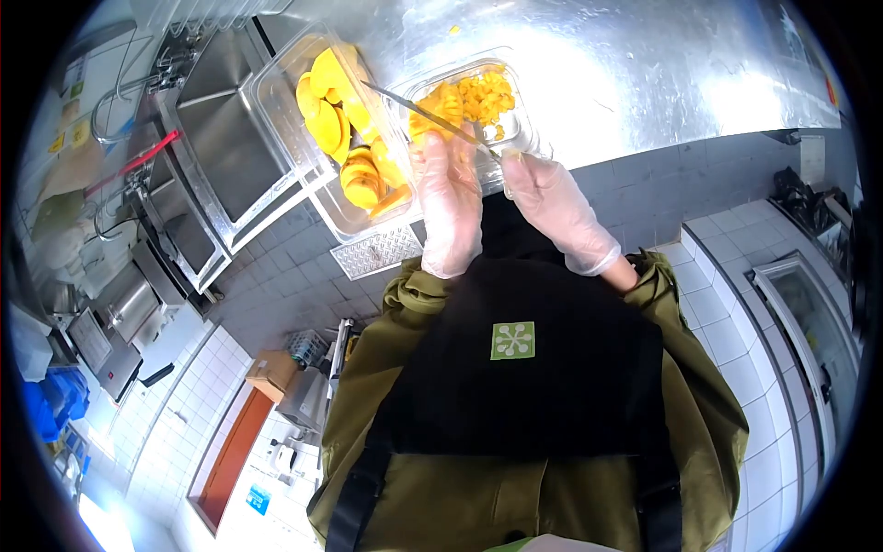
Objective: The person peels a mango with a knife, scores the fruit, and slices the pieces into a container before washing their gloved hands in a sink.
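Note:
My right hand (552, 202), in a clear glove, is closed round the handle end of a long knife (428, 115). The blade points up and left, across a piece of yellow-orange fruit (441, 106). My left hand (448, 198), gloved too, holds that fruit from below with its fingers wrapped round it. Both are over a clear container (517, 120) with small diced yellow pieces (486, 95) in it. To the left, a larger clear container (276, 101) holds big peeled fruit pieces (326, 124) and reaches past the counter edge.
The steel counter (589, 64) stretches away to the right, with a small yellow scrap (454, 29) on it. Steel sinks (225, 138) with taps are at the left. A textured metal plate (379, 252) lies below the large container.

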The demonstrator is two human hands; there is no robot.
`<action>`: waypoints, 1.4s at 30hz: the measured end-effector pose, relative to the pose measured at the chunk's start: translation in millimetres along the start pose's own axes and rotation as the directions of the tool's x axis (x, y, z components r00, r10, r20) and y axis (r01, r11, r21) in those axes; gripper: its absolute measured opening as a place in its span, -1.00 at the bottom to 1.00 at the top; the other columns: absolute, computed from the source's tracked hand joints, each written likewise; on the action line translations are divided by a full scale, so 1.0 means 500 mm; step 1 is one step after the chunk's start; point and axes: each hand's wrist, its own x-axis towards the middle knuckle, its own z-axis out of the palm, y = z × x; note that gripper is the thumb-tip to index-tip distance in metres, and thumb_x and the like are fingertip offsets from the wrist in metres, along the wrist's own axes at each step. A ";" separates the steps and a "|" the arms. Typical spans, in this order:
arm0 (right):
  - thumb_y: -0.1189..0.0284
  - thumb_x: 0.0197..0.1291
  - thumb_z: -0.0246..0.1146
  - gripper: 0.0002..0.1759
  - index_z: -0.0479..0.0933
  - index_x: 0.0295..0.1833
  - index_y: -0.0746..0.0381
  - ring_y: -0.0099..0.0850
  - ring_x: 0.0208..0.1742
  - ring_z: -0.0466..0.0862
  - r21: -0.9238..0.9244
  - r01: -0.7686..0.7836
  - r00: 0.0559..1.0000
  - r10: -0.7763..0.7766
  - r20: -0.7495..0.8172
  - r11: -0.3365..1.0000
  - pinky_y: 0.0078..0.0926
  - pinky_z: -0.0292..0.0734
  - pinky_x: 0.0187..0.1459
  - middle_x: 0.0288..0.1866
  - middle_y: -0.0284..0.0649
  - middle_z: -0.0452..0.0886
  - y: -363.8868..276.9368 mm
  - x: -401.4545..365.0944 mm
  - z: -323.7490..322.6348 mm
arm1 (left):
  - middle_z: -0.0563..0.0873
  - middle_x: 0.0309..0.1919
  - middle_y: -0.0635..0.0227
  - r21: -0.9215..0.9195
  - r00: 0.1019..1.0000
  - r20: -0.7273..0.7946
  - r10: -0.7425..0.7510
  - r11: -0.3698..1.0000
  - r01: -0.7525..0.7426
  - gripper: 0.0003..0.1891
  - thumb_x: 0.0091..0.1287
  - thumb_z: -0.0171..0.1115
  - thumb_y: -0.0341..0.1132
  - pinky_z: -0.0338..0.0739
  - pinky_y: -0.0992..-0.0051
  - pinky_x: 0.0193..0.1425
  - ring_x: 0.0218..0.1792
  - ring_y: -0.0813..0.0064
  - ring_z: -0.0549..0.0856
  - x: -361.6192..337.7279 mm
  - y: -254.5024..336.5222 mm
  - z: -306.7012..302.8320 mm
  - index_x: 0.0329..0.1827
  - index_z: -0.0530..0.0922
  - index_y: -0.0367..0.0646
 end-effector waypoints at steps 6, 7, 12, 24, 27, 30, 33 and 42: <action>0.26 0.33 0.01 -0.72 0.45 -0.14 0.27 -0.04 -0.36 0.60 -0.242 -0.086 0.994 0.067 -0.086 0.966 -0.28 0.50 -0.34 -0.40 0.02 0.58 0.019 0.008 0.024 | 0.46 0.14 0.40 -0.061 0.997 0.021 -0.072 0.995 0.074 -0.55 0.32 0.16 -0.28 0.24 0.43 0.35 0.19 0.49 0.40 -0.002 -0.001 0.017 0.24 0.28 -0.10; 0.25 0.33 0.00 -0.72 0.44 -0.14 0.25 -0.02 -0.37 0.59 -0.287 -0.069 0.994 0.041 -0.102 0.955 -0.25 0.49 -0.37 -0.41 0.01 0.58 0.023 0.010 0.027 | 0.45 0.15 0.40 -0.060 0.996 0.015 -0.085 0.995 0.086 -0.54 0.32 0.16 -0.29 0.22 0.44 0.35 0.20 0.49 0.39 -0.001 -0.002 0.017 0.25 0.28 -0.10; 0.18 0.32 -0.01 -0.70 0.41 -0.20 0.20 0.00 -0.45 0.58 -0.436 -0.001 0.977 -0.091 -0.191 0.900 -0.17 0.48 -0.46 -0.51 -0.05 0.56 0.036 0.031 0.044 | 0.45 0.14 0.38 -0.057 0.995 -0.015 -0.095 0.994 0.094 -0.55 0.32 0.14 -0.33 0.23 0.43 0.34 0.18 0.48 0.40 -0.006 -0.005 0.016 0.25 0.27 -0.10; 0.15 0.36 -0.10 -0.58 0.47 -0.16 0.29 0.07 -0.35 0.57 -0.063 -0.093 0.995 0.091 -0.035 0.994 -0.21 0.46 -0.37 -0.47 0.10 0.53 -0.019 0.052 -0.005 | 0.45 0.16 0.34 -0.038 0.998 0.054 -0.041 0.998 0.043 -0.53 0.30 0.16 -0.34 0.19 0.37 0.39 0.21 0.45 0.40 -0.020 0.008 0.010 0.26 0.27 -0.13; 0.18 0.35 -0.06 -0.63 0.47 -0.16 0.26 0.07 -0.35 0.56 -0.135 -0.024 0.999 0.019 -0.043 0.991 -0.19 0.46 -0.37 -0.46 0.09 0.53 -0.020 0.032 0.001 | 0.45 0.15 0.34 -0.021 0.995 0.084 -0.056 0.998 0.058 -0.52 0.28 0.18 -0.33 0.20 0.36 0.38 0.20 0.45 0.41 -0.009 0.011 0.007 0.25 0.28 -0.13; 0.18 0.34 -0.04 -0.64 0.47 -0.19 0.26 0.04 -0.40 0.57 -0.236 0.012 0.994 -0.037 -0.100 0.972 -0.19 0.47 -0.40 -0.50 0.05 0.54 -0.001 0.031 0.019 | 0.47 0.14 0.35 0.002 0.992 0.106 -0.063 0.998 0.063 -0.55 0.29 0.17 -0.31 0.23 0.39 0.34 0.18 0.46 0.41 -0.009 0.014 0.016 0.23 0.30 -0.12; 0.17 0.33 -0.03 -0.64 0.46 -0.22 0.26 -0.01 -0.46 0.59 -0.385 0.003 0.984 -0.071 -0.163 0.923 -0.21 0.48 -0.45 -0.55 -0.01 0.54 0.009 0.035 0.043 | 0.47 0.13 0.37 0.016 0.989 0.137 -0.055 0.998 0.053 -0.55 0.30 0.16 -0.29 0.23 0.42 0.32 0.15 0.47 0.43 -0.008 0.011 0.016 0.23 0.30 -0.11; 0.12 0.33 -0.02 -0.58 0.50 -0.33 0.24 -0.03 -0.48 0.59 -0.241 -0.089 0.973 0.032 -0.229 0.966 -0.21 0.48 -0.45 -0.60 -0.03 0.53 0.001 0.080 0.025 | 0.41 0.22 0.35 -0.015 0.978 0.206 -0.037 0.999 0.041 -0.45 0.26 0.20 -0.35 0.19 0.36 0.41 0.26 0.42 0.36 -0.022 0.022 0.021 0.30 0.22 -0.11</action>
